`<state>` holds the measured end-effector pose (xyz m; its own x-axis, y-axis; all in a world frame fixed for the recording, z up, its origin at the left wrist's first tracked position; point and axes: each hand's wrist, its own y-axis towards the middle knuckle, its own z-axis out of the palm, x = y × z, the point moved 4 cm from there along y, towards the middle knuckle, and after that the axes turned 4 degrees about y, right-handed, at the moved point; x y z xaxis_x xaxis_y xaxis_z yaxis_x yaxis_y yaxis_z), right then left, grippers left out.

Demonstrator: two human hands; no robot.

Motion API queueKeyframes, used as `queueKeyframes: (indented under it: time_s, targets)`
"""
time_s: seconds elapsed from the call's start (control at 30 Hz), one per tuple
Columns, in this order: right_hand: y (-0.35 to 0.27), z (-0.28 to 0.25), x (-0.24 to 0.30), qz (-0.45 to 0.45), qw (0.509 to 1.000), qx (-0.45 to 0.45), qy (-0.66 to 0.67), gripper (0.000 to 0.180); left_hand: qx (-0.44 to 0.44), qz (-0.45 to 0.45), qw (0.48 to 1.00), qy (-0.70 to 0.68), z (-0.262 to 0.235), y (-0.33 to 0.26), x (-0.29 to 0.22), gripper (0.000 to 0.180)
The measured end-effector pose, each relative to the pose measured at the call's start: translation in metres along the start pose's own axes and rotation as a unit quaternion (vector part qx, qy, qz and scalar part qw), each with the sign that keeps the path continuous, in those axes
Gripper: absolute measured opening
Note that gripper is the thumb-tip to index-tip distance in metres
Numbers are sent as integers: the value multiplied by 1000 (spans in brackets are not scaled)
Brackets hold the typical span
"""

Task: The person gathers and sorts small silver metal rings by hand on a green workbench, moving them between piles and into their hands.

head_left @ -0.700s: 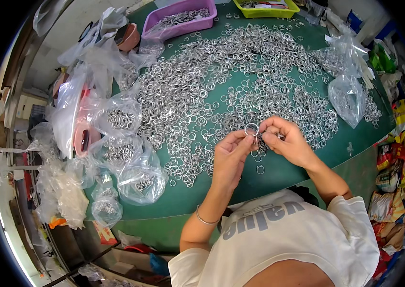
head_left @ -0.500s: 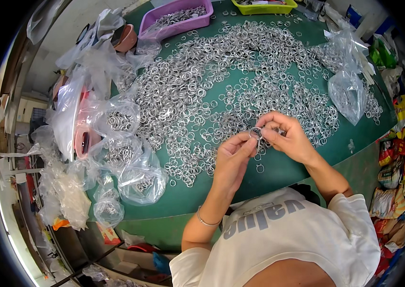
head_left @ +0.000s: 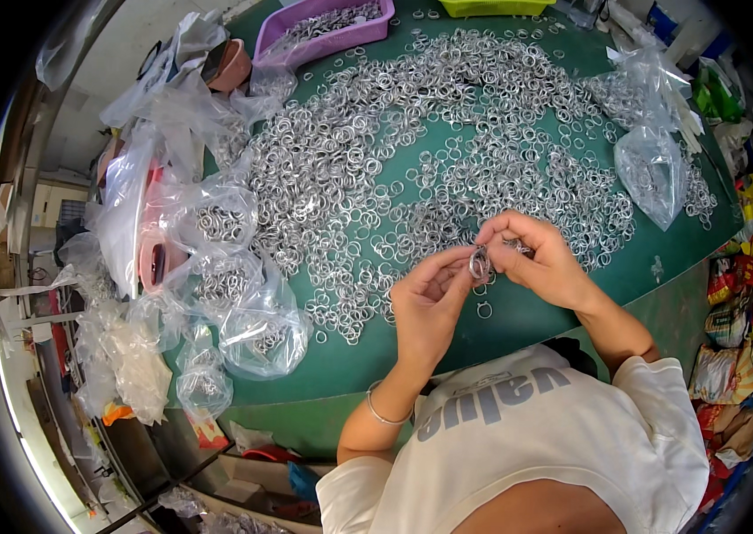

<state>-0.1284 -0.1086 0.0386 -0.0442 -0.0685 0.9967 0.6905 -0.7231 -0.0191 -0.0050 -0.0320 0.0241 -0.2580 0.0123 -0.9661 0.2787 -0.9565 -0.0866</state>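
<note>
Between my two hands, just above the near part of the table, is a small silver metal ring [head_left: 480, 264]. My left hand [head_left: 431, 301] pinches it from the left with thumb and forefinger. From the right, my right hand [head_left: 538, 259] grips the same ring with its fingertips, its other fingers curled; more rings seem to lie under them, partly hidden. A single ring [head_left: 484, 310] lies on the green table just below the hands. Beyond them spreads a wide, loose heap of silver rings [head_left: 323, 169].
Clear plastic bags of rings [head_left: 261, 334] line the left side, and another plastic bag [head_left: 651, 173] lies at the right. At the far edge stand a purple basin [head_left: 323, 40] of metal pieces and a yellow-green tray [head_left: 497, 8]. Colourful packages [head_left: 722, 374] are piled beside the table at right.
My left hand has turned slightly, its fingers more spread around the ring. The ring has tilted and sits a little lower between the hands. The view has shifted slightly.
</note>
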Motion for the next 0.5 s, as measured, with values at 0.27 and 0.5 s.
queueKeyframes:
  time_s: [0.27, 0.5]
  targets:
    - [-5, -3, -15, 117, 987, 67, 88, 14, -29, 79, 989, 125, 0, -1, -6, 16]
    - [-7, -1, 4, -112, 983, -3, -143, 14, 16, -9, 999, -29, -5, -2, -5, 20]
